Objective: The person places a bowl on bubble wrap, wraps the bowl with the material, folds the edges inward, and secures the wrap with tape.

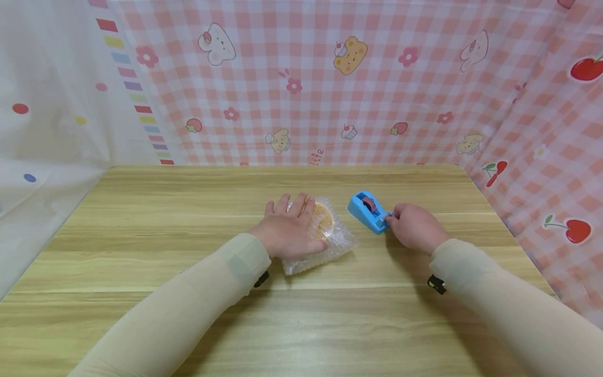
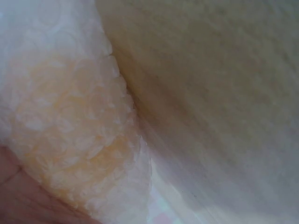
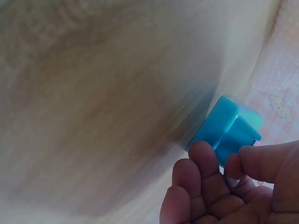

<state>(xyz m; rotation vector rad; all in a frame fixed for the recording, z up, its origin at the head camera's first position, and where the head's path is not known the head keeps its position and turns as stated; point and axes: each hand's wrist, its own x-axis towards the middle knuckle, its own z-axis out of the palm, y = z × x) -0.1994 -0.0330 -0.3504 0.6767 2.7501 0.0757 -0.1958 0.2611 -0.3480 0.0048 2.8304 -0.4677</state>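
Observation:
Fingers spread, my left hand [image 1: 289,228] rests flat on a bubble-wrap packet [image 1: 343,242] lying on the wooden table. A round orange-yellow item [image 1: 324,215], like a citrus slice, shows through the wrap, partly covered by the hand. In the left wrist view the bubble wrap [image 2: 70,88] fills the left side. To the right stands a blue tape dispenser [image 1: 364,214] with a pinkish tape roll [image 1: 369,204] in it. My right hand [image 1: 416,226] pinches the tape end at the dispenser's cutter between thumb and index finger; the other fingers curl loosely in the right wrist view.
The wood-grain table [image 1: 188,251] spreads around both hands. Behind it hangs a pink checked curtain [image 1: 264,104] with cartoon prints, which continues down the right side. A pale dotted curtain [image 1: 52,141] borders the left.

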